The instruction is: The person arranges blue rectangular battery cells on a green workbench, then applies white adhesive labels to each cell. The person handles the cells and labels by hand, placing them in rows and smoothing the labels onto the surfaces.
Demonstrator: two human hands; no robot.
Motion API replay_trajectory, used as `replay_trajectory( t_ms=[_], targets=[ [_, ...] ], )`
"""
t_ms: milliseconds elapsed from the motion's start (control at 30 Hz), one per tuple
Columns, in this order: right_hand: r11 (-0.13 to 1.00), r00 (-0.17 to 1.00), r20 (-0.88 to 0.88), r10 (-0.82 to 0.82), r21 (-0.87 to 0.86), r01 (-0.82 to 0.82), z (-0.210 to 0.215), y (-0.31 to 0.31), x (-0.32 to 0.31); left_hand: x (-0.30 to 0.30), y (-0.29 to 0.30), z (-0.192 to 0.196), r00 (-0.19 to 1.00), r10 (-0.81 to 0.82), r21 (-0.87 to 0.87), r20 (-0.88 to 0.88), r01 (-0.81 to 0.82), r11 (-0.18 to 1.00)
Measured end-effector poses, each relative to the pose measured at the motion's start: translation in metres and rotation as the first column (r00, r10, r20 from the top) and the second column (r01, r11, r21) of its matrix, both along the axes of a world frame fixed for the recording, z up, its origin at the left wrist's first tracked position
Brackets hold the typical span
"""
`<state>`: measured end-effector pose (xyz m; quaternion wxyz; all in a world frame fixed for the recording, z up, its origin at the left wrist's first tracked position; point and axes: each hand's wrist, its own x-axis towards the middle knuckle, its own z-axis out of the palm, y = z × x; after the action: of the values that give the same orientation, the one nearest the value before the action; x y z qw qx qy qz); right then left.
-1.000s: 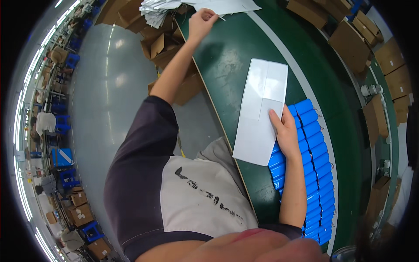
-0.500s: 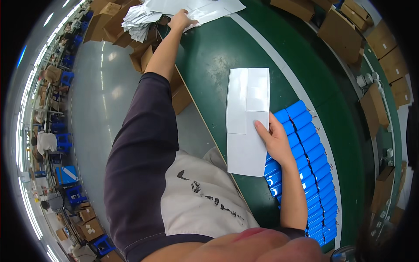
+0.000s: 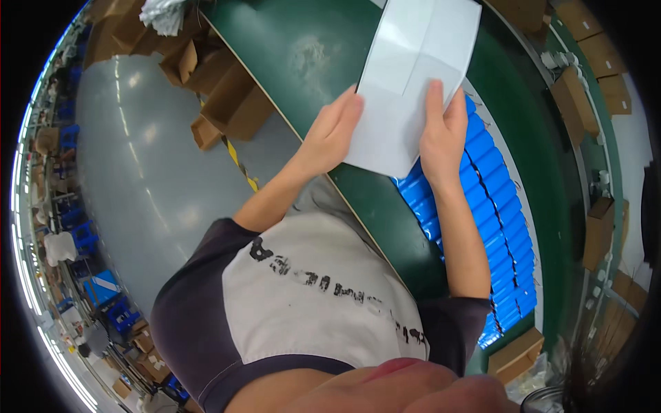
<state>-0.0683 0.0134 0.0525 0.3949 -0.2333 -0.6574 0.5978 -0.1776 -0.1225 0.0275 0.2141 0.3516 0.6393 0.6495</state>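
Observation:
White glossy sheets (image 3: 396,127) with thin dividing lines, seemingly a thin stack, are held tilted above the green table. My left hand (image 3: 334,134) is closed on their left edge, thumb on top. At the opposite edge, my right hand (image 3: 443,138) grips them with the thumb on the face and the fingers behind. Beneath and beside my right forearm lie rows of blue shrink-wrapped cylinder packs (image 3: 492,199) with short wires at their outer ends. Part of these packs is hidden by the sheets and my arm.
The green table (image 3: 275,62) runs diagonally, its edge close to my body. Cardboard boxes (image 3: 237,96) stand on the floor at the left, near a bundle of white sheets (image 3: 163,15). Another open box (image 3: 515,354) sits at the lower right. More cartons (image 3: 577,103) line the far right side.
My left hand has come back from the sheet pile at the far end and now grips the left edge of the white sheets. The sheets have moved away from me and tilted. The view has shifted.

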Motion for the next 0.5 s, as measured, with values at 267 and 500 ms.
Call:
replay_trajectory(
  t_ms=[267,500],
  targets=[
    [0.998,0.993,-0.106,-0.048,-0.045,0.044,0.011,-0.017,0.008,0.035,0.018,0.028,0.791,-0.369,0.381,0.487,0.188,0.905],
    [0.862,0.942,-0.033,-0.335,0.392,0.321,0.03,-0.015,0.037,0.033,0.014,0.028,1.0,0.01,0.315,-0.017,-0.004,0.949]
  ],
)
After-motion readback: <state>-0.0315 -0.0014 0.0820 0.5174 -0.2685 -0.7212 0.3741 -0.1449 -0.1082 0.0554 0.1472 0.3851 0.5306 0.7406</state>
